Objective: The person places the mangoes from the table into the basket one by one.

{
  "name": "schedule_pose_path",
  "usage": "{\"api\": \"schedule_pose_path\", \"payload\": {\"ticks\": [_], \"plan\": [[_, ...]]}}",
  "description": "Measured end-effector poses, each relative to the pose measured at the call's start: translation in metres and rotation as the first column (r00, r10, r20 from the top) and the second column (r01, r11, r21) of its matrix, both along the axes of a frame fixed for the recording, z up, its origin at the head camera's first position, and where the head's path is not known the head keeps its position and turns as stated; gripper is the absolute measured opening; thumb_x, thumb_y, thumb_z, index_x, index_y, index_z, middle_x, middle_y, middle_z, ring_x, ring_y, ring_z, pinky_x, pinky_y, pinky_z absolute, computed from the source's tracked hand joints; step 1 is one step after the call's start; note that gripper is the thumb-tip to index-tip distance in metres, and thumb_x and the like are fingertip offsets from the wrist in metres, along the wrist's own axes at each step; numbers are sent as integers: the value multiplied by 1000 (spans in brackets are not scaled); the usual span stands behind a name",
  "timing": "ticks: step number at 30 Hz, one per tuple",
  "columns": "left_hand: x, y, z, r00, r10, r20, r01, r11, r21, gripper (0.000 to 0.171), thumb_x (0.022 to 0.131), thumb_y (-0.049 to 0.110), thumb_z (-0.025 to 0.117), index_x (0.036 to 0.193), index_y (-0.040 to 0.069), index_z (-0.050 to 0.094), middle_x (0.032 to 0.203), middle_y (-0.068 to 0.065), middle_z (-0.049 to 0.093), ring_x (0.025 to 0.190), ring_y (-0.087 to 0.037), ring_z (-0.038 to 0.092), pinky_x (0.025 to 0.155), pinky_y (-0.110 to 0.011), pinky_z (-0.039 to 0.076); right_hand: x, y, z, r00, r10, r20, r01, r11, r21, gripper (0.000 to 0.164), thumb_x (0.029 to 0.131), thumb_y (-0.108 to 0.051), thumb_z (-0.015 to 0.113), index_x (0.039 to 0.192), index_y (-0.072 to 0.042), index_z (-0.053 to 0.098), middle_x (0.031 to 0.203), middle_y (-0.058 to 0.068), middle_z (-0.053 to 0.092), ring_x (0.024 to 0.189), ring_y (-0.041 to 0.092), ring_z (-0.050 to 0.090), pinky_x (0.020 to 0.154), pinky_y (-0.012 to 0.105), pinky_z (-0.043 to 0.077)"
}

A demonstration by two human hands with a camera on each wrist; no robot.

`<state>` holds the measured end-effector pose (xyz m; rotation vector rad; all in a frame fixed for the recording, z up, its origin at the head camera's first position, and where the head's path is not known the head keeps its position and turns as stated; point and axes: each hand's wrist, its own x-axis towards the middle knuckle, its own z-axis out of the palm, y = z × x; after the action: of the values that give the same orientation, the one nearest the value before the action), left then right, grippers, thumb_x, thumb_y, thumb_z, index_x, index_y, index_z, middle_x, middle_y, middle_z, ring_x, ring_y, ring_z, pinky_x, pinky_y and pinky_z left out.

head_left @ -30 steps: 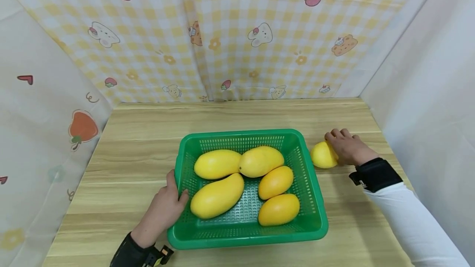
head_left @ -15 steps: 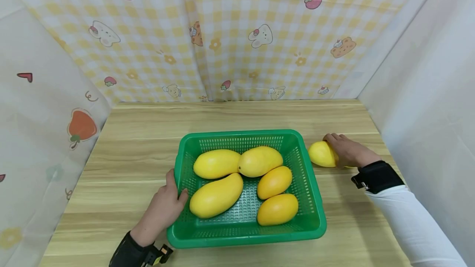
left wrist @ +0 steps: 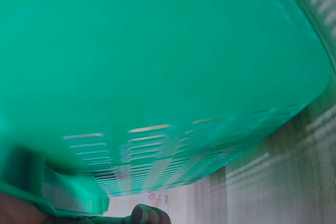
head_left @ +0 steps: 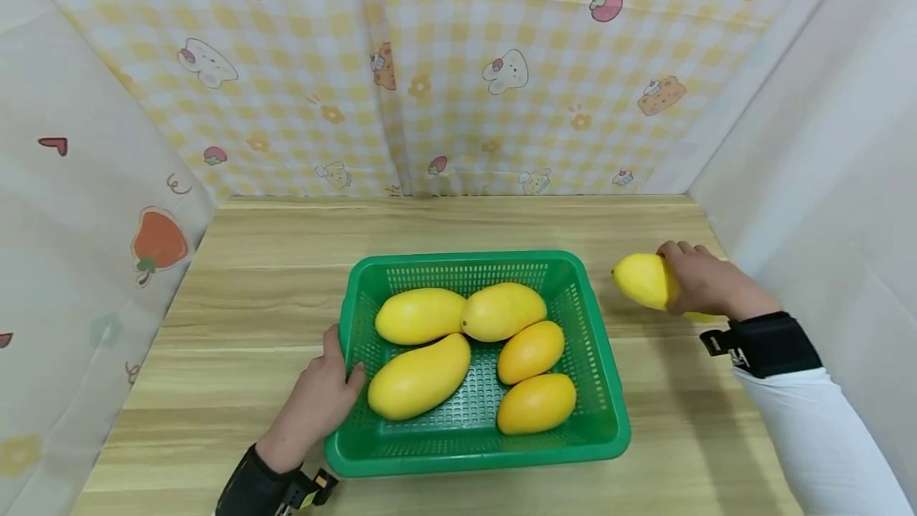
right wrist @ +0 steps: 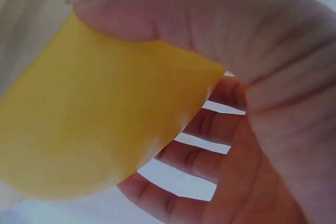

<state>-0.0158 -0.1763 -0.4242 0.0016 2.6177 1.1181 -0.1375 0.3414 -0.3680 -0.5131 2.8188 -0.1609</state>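
Note:
A yellow mango is in my right hand, to the right of the basket. The right wrist view shows the thumb across one side of that mango and the fingers curled around the other. My left hand grips the left rim of a green plastic basket, thumb inside the wall. Inside the basket lie three larger yellow mangoes, one of them at the front left, and two smaller orange-yellow mangoes on the right. Green basket wall fills most of the left wrist view.
The basket stands on a wood-grain table. A yellow checked cloth hangs along the back edge. White cloth closes off the right side, and a printed white cloth the left.
My right hand has closed around the mango beside the basket and moved it to the right, away from the basket wall. My left hand and the mangoes in the basket stay in place.

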Motion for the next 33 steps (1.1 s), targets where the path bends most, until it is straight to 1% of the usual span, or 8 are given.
{"api": "schedule_pose_path", "payload": {"ticks": [3,6,10,15,18,23,29,33], "plan": [[-2,0,2,1000,-13,4,13,1000,-3,69,96,9,48,143,-11,3,83,-24,61,56,-20,60,46,-31,48,6,-2,12,999,-14,-42,14,1000,-9,77,61,-17,84,121,8,42,108,26,52,91,40,50,77,54,44],[3,-1,2,1000,11,16,-11,1000,1,68,95,7,48,143,-10,3,82,-24,61,54,-20,60,44,-29,48,6,-13,23,997,12,-72,-14,1000,-22,78,61,-16,84,124,7,43,110,25,52,94,40,49,79,54,44],[4,-1,1,999,17,30,-18,1000,9,68,96,9,47,144,-9,3,82,-22,60,53,-19,60,43,-29,48,14,-28,38,993,47,-105,-49,999,-16,80,62,-15,84,126,6,42,112,25,50,96,40,48,79,54,44],[0,0,0,1000,9,27,-9,1000,11,68,96,9,47,145,-8,3,80,-20,59,53,-18,59,44,-29,48,26,-51,58,977,112,-180,-113,994,5,80,62,-17,85,126,5,43,111,22,51,96,38,48,76,53,46],[-2,1,-1,999,8,32,-8,1000,23,68,96,9,47,145,-7,2,79,-19,59,52,-18,59,42,-28,48,33,-68,66,964,158,-212,-160,987,8,79,61,-17,86,125,3,45,110,19,52,96,35,49,74,51,48],[-2,2,-1,1000,8,30,-9,1000,26,67,96,9,47,145,-6,4,78,-18,59,51,-19,60,41,-28,48,42,-98,67,937,264,-230,-272,962,-3,78,59,-16,88,124,-1,48,111,14,53,97,31,49,76,47,50],[-2,2,1,1000,2,31,-2,1000,20,66,96,8,47,144,-7,4,77,-18,59,50,-19,59,41,-28,48,53,-135,62,891,393,-226,-403,915,1,84,55,-17,92,126,-3,50,115,11,53,102,27,49,81,41,50],[-2,1,2,999,-5,34,5,1000,13,67,96,9,47,144,-8,3,78,-19,59,50,-19,59,42,-29,48,60,-161,58,861,468,-200,-472,881,29,85,57,-19,93,128,-4,48,117,11,51,105,28,47,82,39,50]]}}
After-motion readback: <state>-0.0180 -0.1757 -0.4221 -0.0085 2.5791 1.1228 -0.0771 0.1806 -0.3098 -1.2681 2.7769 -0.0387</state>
